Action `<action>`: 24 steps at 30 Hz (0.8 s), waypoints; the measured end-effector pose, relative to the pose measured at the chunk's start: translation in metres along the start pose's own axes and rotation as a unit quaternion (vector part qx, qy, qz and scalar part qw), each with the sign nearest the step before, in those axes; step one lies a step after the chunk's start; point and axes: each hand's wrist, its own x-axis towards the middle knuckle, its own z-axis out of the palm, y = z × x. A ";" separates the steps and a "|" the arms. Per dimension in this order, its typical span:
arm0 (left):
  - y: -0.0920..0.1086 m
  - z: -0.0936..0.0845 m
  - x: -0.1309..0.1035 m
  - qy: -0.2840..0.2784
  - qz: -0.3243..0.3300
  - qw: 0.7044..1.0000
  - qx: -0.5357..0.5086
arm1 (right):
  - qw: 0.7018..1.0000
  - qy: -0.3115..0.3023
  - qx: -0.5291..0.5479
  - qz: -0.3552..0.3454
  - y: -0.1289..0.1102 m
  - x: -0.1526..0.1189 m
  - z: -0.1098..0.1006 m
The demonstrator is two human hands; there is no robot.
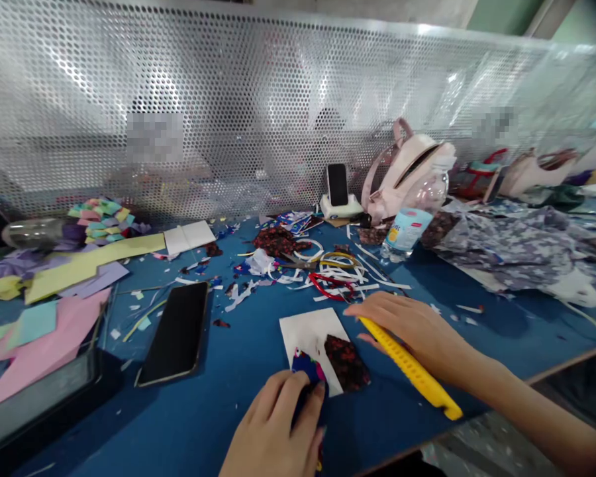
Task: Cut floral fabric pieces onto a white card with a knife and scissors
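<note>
Near the front edge of the table, my left hand (pixel 281 424) has bent fingers closed around a dark blue patterned piece (pixel 305 364) of paper or cloth. Much of that piece is hidden under the fingers. It overlaps a white card (pixel 302 328), whose right part bears a dark red-and-black patterned patch (pixel 346 364). To the right, my right hand (pixel 414 331) holds a long yellow plastic strip (pixel 410 368) with a row of slots, its fingers over the upper end and its thumb on the near side. The strip slants down toward the table edge.
Scissors with red (pixel 332 286) and yellow handles lie among white paper strips. A black phone (pixel 176 331), coloured paper (pixel 69 331) and a dark tray-like object (pixel 40 397) are left. A bottle (pixel 410 228), pink backpack (pixel 402 169) and patterned sheets (pixel 526 248) stand or lie right, before a perforated metal screen (pixel 258 99).
</note>
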 end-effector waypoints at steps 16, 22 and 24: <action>0.007 -0.017 0.006 -0.008 -0.003 1.000 -0.027 | 0.930 0.110 0.345 0.066 -0.067 -0.003 0.015; 0.005 -0.017 0.008 -0.008 0.009 1.000 -0.019 | 0.936 0.088 0.337 0.059 -0.064 -0.001 0.018; 0.003 -0.017 0.006 -0.017 0.008 1.000 -0.021 | 0.937 0.093 0.333 0.049 -0.063 -0.002 0.020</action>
